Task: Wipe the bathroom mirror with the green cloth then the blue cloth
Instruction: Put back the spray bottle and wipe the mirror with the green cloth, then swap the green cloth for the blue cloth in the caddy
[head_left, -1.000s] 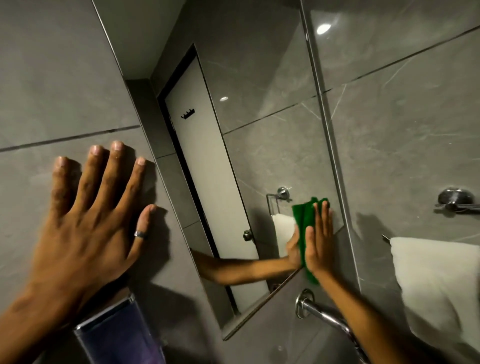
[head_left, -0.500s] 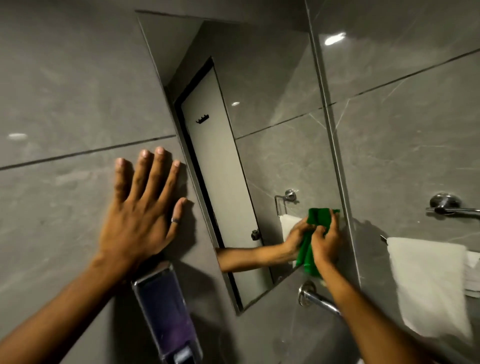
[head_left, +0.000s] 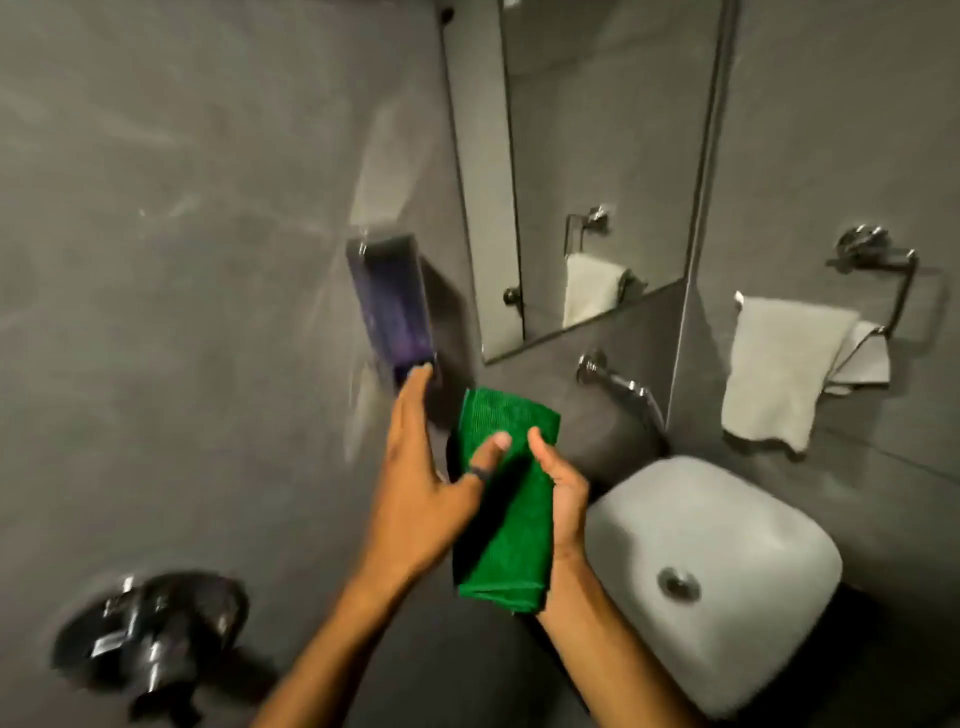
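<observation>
Head view, tilted down and blurred by motion. Grey tiled wall (head_left: 182, 260) across most of the frame, streaked with pale smears. Tall mirror (head_left: 597, 156) mounted upper centre, clear of both hands, reflecting a door and a hanging towel. White basin (head_left: 727, 545) at lower right, round metal drain (head_left: 679, 583) near its middle, chrome faucet (head_left: 618, 384) on the wall above it. White towel (head_left: 779, 364) draped over a chrome ring holder (head_left: 878, 260) at right, well apart from the mirror. Green cloth (head_left: 509, 545) folded into a long strip, held upright in mid-air below the mirror and just left of the basin, touching neither. Right hand (head_left: 563, 499) closed on the cloth's right edge, thumb across the front, fingers hidden behind the fabric. Left hand (head_left: 426, 483) spread, fingers extended toward the wall, thumb with a dark ring (head_left: 479, 474) lying against the front of the cloth; no full grasp seen. Purple soap dispenser (head_left: 395, 306) fixed to the wall left of the mirror, left fingertips (head_left: 418, 373) at its lower end; contact could not be told through the blur. Dark metal wall fitting (head_left: 150, 634) at lower left, heavily blurred.
</observation>
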